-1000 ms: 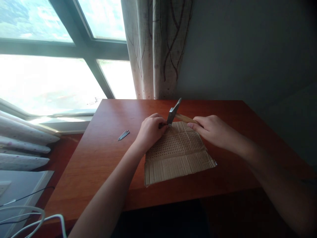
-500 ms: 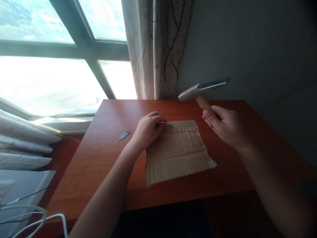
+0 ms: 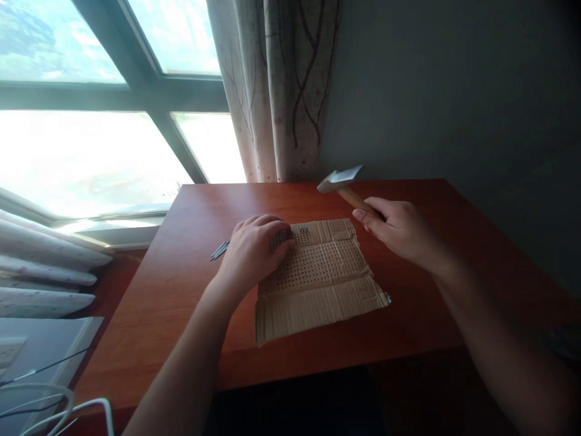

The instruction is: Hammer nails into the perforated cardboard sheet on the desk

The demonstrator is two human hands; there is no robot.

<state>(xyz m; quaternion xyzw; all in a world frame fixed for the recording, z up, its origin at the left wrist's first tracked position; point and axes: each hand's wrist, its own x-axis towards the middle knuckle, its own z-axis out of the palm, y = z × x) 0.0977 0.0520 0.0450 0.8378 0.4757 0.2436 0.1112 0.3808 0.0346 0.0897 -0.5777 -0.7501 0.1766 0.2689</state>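
Observation:
A hammer (image 3: 342,177) with a metal head and a wooden handle is raised above the far side of the table, its handle wrapped by my right hand (image 3: 399,227). Below lies a sheet of brown cardboard (image 3: 318,303) dotted with rows of small dark holes. My left hand (image 3: 254,248) rests over its upper left edge, thumb and fingers apart, with nothing visible between them. Several nail tips or small nails (image 3: 304,230) show near the sheet's top edge, too small to make out well. Loose nails (image 3: 219,250) lie on the table, partly behind my left hand.
The reddish-brown wooden table (image 3: 163,315) reaches a grey wall (image 3: 431,91) at the back. A patterned curtain (image 3: 276,91) hangs beside the bright window (image 3: 91,157). White cables (image 3: 106,406) loop at the lower left, near a wall socket (image 3: 9,351).
My right hand has brought the hammer lower and to the left. My left hand has slid left from the sheet's top edge, and its thumb and fingers have parted. The view has shifted slightly.

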